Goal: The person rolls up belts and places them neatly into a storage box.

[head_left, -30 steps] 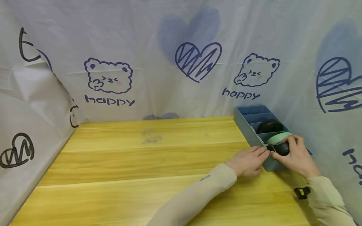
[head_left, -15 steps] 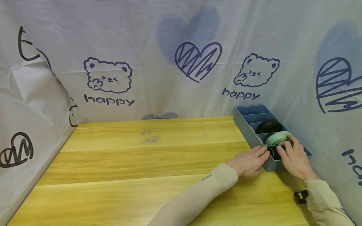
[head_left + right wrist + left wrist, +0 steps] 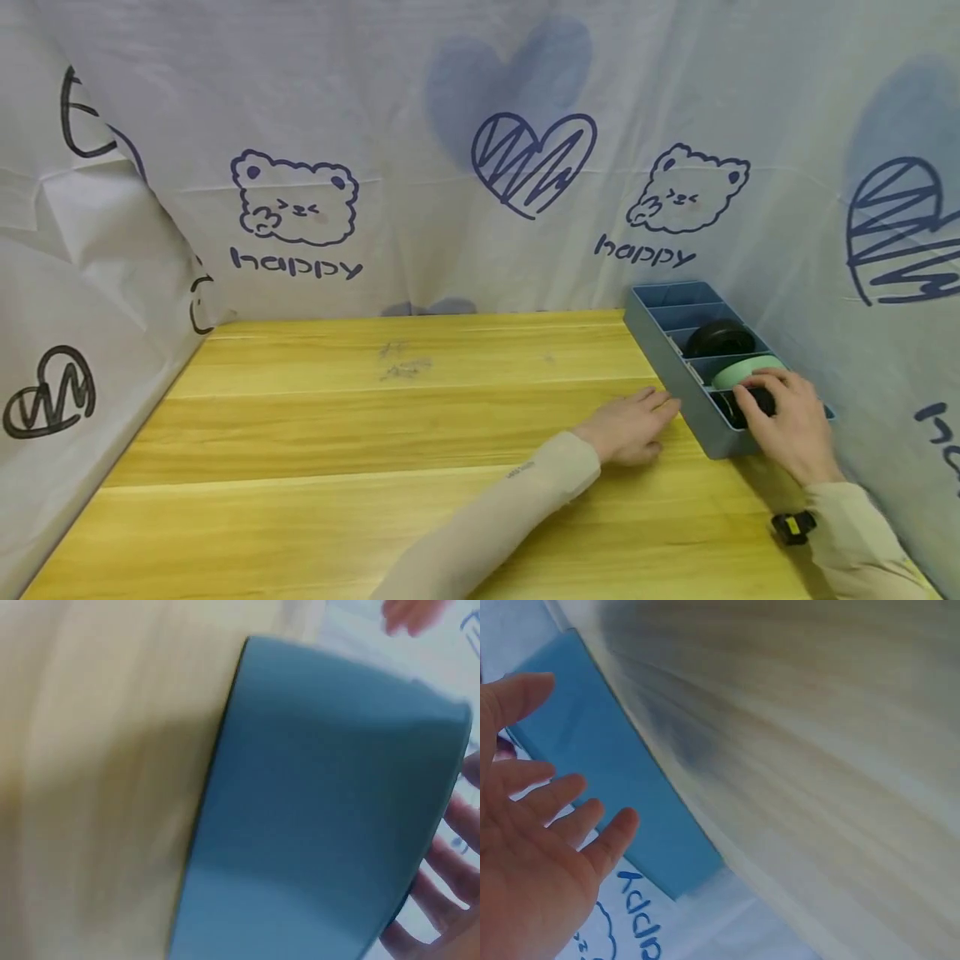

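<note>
A blue-grey divided box (image 3: 686, 404) stands at the right of the table. My right hand (image 3: 791, 421) curls over its nearest compartment, thumb and fingers around a smooth black rounded object (image 3: 763, 402) that is partly hidden. A mint-green round object (image 3: 746, 369) sits one compartment back, overlapped by the fingertips. Behind that, a black round object (image 3: 722, 338) rests in its own slot. My left hand (image 3: 630, 425) holds nothing, its fingers spread loosely just left of the box. In the left wrist view, the fingers of the left hand (image 3: 547, 847) overlap the box's blue side.
Dividers split the box, and its two far compartments (image 3: 678, 315) show bare floors. A printed white cloth (image 3: 420, 208) hangs behind the wooden table (image 3: 337, 467) and along both sides. A small black device (image 3: 792, 527) sits at the right wrist.
My left hand has come off the box's near left rim and moved left. My right hand has lowered the black object into the nearest compartment, its fingers shifting over it.
</note>
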{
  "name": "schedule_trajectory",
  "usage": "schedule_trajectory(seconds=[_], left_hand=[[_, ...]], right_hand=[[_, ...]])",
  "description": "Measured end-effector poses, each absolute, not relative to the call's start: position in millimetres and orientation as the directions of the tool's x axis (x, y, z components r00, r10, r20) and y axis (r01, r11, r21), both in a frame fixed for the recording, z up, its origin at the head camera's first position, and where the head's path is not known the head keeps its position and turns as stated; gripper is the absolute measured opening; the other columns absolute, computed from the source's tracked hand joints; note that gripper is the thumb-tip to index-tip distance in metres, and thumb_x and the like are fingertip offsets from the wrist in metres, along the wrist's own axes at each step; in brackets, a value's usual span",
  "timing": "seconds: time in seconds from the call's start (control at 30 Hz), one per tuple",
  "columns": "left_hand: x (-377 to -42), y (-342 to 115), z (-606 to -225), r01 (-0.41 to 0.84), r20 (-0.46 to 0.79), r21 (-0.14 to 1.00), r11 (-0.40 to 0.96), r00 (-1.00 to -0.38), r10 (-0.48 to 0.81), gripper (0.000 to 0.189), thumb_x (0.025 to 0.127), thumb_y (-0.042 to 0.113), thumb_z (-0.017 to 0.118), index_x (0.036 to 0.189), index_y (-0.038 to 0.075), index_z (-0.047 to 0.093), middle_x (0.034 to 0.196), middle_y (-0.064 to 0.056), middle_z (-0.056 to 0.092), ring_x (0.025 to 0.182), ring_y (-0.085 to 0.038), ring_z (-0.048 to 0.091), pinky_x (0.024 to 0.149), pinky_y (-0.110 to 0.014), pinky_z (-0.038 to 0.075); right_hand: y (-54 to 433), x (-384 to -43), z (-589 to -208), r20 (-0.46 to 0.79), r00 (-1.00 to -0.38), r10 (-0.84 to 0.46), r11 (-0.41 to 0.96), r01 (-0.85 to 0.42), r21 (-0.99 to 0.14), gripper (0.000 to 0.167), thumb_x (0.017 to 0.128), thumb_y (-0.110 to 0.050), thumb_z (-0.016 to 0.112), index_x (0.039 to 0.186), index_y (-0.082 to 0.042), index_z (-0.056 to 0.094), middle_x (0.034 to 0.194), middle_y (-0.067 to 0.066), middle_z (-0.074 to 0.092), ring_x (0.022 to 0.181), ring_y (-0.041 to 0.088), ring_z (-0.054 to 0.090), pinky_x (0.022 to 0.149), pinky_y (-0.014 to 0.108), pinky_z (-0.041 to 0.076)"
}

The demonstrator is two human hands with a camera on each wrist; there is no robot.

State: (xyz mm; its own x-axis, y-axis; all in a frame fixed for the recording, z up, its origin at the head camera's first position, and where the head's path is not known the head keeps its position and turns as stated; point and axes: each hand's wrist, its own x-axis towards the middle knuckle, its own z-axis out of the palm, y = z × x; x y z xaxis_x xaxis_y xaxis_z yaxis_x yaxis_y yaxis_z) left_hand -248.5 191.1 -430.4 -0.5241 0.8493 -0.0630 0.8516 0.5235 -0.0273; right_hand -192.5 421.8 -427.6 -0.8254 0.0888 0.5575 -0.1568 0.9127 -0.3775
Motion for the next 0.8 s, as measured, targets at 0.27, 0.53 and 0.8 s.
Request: schedule_trajectory(seconds=[0.27,0.53,0.8], left_hand=[[-250,155,-434,0.791,-0.038,0.000,0.612,-0.612,0.790,0.065,0.100,0.051,0.045,0.156,0.026,0.023,0.159,0.005,0.030,0.149,-0.019,0.023,0.116,-0.037,0.031],[-248,111,-428,0.744,0.037,0.047,0.666,-0.668,0.743,0.064,0.100,0.056,0.041,0.155,0.027,0.028,0.158,0.001,0.034,0.149,-0.023,0.024,0.116,-0.042,0.031],[-250,53,-424,0.696,0.168,0.094,0.712,-0.716,0.677,0.061,0.102,0.053,0.040,0.153,0.021,0.034,0.154,-0.006,0.041,0.146,-0.027,0.030,0.112,-0.046,0.035]], right_hand=[[376,-201,-421,0.539,-0.841,-0.039,0.916,-0.246,-0.318,0.019,0.093,-0.020,0.066,0.104,-0.006,0.072,0.119,0.019,0.065,0.108,0.041,0.057,0.085,0.060,0.043],[332,-216,-424,0.390,-0.917,-0.078,0.923,-0.214,-0.319,0.023,0.095,-0.028,0.064,0.106,-0.009,0.073,0.118,0.017,0.067,0.111,0.041,0.059,0.089,0.061,0.045],[299,-226,-431,0.287,-0.956,-0.056,0.911,-0.167,-0.377,0.040,0.098,-0.038,0.059,0.122,-0.007,0.068,0.132,0.019,0.060,0.123,0.043,0.053,0.098,0.063,0.040]])
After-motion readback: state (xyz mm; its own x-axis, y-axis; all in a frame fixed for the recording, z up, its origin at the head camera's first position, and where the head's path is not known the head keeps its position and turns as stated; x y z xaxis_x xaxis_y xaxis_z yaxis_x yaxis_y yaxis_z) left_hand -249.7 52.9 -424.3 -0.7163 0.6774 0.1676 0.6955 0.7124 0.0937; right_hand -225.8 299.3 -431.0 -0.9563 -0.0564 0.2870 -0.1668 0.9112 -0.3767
